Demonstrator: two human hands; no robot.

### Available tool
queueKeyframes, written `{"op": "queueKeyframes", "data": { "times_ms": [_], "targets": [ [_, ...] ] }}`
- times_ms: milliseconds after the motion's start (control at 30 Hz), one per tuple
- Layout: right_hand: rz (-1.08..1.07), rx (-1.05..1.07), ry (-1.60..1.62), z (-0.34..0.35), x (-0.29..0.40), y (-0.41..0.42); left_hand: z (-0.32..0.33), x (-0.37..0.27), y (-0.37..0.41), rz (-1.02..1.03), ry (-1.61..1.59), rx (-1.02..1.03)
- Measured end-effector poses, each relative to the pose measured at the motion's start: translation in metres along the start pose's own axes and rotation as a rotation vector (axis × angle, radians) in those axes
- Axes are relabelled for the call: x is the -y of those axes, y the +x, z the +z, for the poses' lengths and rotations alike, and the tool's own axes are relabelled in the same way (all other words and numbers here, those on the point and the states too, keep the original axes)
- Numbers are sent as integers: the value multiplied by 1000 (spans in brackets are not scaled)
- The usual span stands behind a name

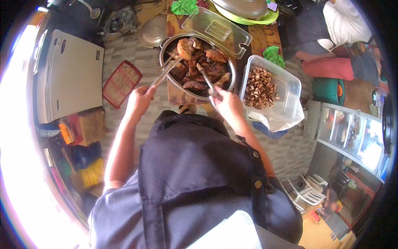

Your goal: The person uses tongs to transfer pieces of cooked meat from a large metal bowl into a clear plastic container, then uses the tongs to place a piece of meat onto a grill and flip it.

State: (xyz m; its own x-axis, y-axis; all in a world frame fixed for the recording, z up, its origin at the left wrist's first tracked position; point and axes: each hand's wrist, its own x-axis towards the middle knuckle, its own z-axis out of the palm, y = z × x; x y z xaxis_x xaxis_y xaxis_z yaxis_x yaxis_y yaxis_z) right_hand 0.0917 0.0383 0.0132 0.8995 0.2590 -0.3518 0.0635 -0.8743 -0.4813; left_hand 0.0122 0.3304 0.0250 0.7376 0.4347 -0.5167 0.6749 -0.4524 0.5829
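Observation:
A round metal pot (232, 81) full of browned pieces of meat (214, 70) stands on a wooden table in front of me. My left hand (141, 99) grips metal tongs (163, 74), whose tips reach over the pot's left rim beside a paler roasted piece (184, 49). Whether the tips pinch that piece, I cannot tell. At the pot's near right rim, my right hand (224, 100) holds a slim metal utensil (206, 76) that points into the meat. Its exact kind is unclear.
Right of the pot, a clear plastic tub (287, 84) holds chopped brown pieces (259, 88). A transparent lid (217, 31) lies behind the pot. Farther back is a lime-green basin (248, 21) under a metal cover (244, 7). A white chest freezer (71, 74) stands left.

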Motion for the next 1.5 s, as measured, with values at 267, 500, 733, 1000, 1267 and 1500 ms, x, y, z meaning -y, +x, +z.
{"op": "queueKeyframes", "data": {
  "times_ms": [267, 500, 733, 1000, 1267, 1500],
  "targets": [
    [16, -29, -53, -9, -14, 13, 18, -11, -11, 49, 62, 136],
    [11, -34, -45, -5, -21, 16, 24, -38, 2, 134, 371, 50],
    [13, -24, -43, -7, -22, 14, 17, -53, 48, 574, 692, 19],
    [-65, -6, 283, -21, -72, 1, 4, -50, 55, 465, 498, 122],
    [72, 237, 958, -38, -88, -10, 23, -31, 27, -1, -491, 493],
    [-50, 436, 1296, -60, -105, 2, 46, -47, 9, -2, -499, 597]
  ]
}}
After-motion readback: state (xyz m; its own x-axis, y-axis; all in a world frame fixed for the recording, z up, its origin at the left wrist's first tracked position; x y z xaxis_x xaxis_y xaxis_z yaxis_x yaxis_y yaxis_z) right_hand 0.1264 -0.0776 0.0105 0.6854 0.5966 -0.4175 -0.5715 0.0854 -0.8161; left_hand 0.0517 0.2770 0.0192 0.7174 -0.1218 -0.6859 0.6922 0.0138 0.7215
